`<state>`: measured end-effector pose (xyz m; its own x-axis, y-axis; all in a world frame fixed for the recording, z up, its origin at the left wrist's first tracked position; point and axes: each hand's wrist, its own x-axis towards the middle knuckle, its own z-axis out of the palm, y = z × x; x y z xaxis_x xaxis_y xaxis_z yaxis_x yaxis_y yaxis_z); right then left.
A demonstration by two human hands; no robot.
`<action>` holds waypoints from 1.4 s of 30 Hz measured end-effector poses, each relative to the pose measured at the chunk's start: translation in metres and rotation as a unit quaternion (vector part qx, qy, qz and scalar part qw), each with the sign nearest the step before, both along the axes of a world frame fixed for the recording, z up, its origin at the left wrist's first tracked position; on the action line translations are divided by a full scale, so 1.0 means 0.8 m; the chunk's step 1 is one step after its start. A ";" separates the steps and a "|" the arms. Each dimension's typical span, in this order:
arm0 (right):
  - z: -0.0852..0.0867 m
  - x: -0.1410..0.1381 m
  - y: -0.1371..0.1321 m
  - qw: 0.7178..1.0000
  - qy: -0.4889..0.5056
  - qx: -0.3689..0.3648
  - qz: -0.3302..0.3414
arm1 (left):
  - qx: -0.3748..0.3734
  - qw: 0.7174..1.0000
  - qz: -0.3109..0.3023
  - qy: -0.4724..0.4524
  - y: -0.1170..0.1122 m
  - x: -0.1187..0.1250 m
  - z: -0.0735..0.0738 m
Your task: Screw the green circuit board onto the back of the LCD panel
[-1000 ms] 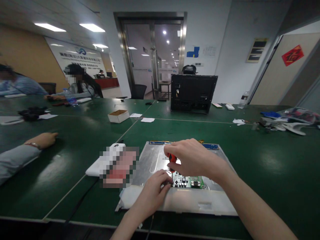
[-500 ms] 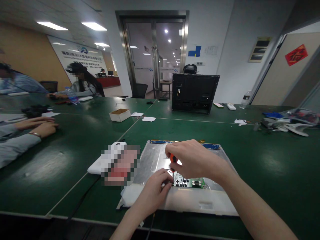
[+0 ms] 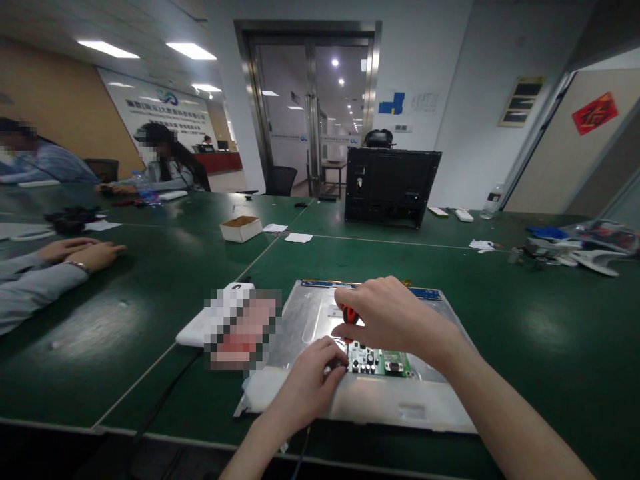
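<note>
A metal-backed display panel [image 3: 305,320] lies flat on the green table in front of me. On it sits a green circuit board [image 3: 385,364] with capacitors and a port. My right hand [image 3: 383,317] is wrapped round the handle of an orange and black screwdriver [image 3: 349,315], held upright with its shaft down at the board's left end. My left hand [image 3: 315,377] rests low on the panel, thumb and fingers closed together near the screwdriver's tip. Whatever those fingers pinch is hidden.
Left of the panel are a white device [image 3: 193,330] and a blurred-out reddish item [image 3: 245,333]. Farther off stand an open white box [image 3: 241,229] and a black monitor housing [image 3: 393,187]. A co-worker's hands [image 3: 93,253] rest at left; plastic parts [image 3: 575,250] lie at right.
My right hand has shifted slightly on the screwdriver handle, its fingers turned a little. My left hand stays in place. The co-worker's hands at left have moved slightly.
</note>
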<state>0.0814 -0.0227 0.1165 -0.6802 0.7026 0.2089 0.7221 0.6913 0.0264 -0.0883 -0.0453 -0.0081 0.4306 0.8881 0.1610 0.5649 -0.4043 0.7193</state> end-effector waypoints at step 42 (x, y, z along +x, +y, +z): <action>0.006 0.001 -0.004 0.998 0.034 -0.034 0.034 | 0.010 1.000 -0.006 0.007 0.000 0.001 0.003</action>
